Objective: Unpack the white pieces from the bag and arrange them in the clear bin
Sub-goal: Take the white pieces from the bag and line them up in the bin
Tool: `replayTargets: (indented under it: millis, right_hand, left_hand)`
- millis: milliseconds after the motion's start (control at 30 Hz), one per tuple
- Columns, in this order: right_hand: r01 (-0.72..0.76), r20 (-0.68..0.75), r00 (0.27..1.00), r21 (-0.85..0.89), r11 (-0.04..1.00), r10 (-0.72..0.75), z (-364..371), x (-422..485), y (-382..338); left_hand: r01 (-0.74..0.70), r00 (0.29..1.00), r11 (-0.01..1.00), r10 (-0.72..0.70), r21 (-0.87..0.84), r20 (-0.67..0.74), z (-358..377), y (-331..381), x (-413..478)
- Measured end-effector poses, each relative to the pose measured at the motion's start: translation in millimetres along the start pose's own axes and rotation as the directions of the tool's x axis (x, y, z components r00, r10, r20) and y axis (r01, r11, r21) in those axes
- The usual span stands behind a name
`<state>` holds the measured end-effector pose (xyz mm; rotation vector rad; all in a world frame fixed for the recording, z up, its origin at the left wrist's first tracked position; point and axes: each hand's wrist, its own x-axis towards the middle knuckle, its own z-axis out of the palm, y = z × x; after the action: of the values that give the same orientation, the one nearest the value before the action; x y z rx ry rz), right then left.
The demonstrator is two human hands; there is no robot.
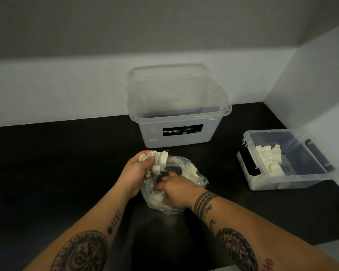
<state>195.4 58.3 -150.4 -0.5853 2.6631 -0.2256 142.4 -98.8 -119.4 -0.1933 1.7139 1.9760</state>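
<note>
White pieces (157, 161) are bunched in the left hand (137, 171), its fingers curled around them, just above and left of centre in the frame. Beside it, the right hand (174, 189) is plunged into a clear bag (194, 173) lying on the black desk (47, 163), fingers bent down among more white bits inside; whether it grips any of them I cannot tell. Both forearms carry dark tattoos. At the right edge sits a low clear bin (286, 181), with a row of white pieces lined up along its near-left side. Behind the hands, at upper centre, stands a taller clear box (179, 133) with a black "Megabox" label, its lid (170, 85) propped upright against the pale wall (57, 90).
</note>
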Motion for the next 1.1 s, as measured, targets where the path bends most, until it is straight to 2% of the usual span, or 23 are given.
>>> replayTargets:
  millis: [133, 233, 300, 367, 433, 500, 667, 767, 867, 1100]
  right_hand:
    - [-0.054, 0.033, 0.998, -0.002, 0.999, 0.054, 1, -2, -1]
    - [-0.094, -0.012, 0.995, 0.203, 0.975, 0.099, -6, -10, 1]
    - [-0.138, -0.074, 0.981, 0.373, 0.917, 0.178, -19, -19, 2]
    - [-0.185, -0.090, 0.955, 0.561, 0.807, 0.282, -36, -30, 5]
    - [-0.184, -0.035, 0.942, 0.778, 0.601, 0.333, -51, -41, 10]
    - [-0.149, 0.005, 0.943, 0.900, 0.409, 0.333, -65, -54, 15]
    - [-0.124, 0.005, 0.917, 0.954, 0.273, 0.399, -81, -85, 31]
    - [-0.055, 0.002, 0.909, 0.992, 0.115, 0.417, -85, -99, 35]
    - [0.020, -0.007, 0.909, 0.999, -0.027, 0.417, -92, -109, 36]
    - [0.199, -0.043, 0.870, 0.942, -0.270, 0.492, -96, -119, 34]
  left_hand:
    - [0.019, 1.000, 1.000, -0.019, -0.015, 0.012, 2, 3, -2]
    - [0.065, 0.997, 0.994, -0.062, -0.089, 0.040, 4, 11, -3]
    - [0.101, 0.994, 0.983, -0.095, -0.154, 0.049, 6, 16, -4]
    - [0.132, 0.991, 0.966, -0.124, -0.221, 0.053, 9, 21, -7]
    - [0.149, 0.989, 0.957, -0.141, -0.248, 0.051, 12, 26, -9]
    - [0.153, 0.988, 0.956, -0.143, -0.249, 0.057, 17, 32, -9]
    - [0.179, 0.975, 0.950, -0.136, -0.254, 0.178, 31, 44, -9]
    - [0.189, 0.958, 0.954, -0.127, -0.232, 0.258, 44, 47, -10]
    - [0.251, 0.932, 0.954, -0.193, -0.162, 0.307, 63, 50, -16]
    - [0.299, 0.915, 0.882, -0.156, -0.365, 0.372, 103, 46, -20]
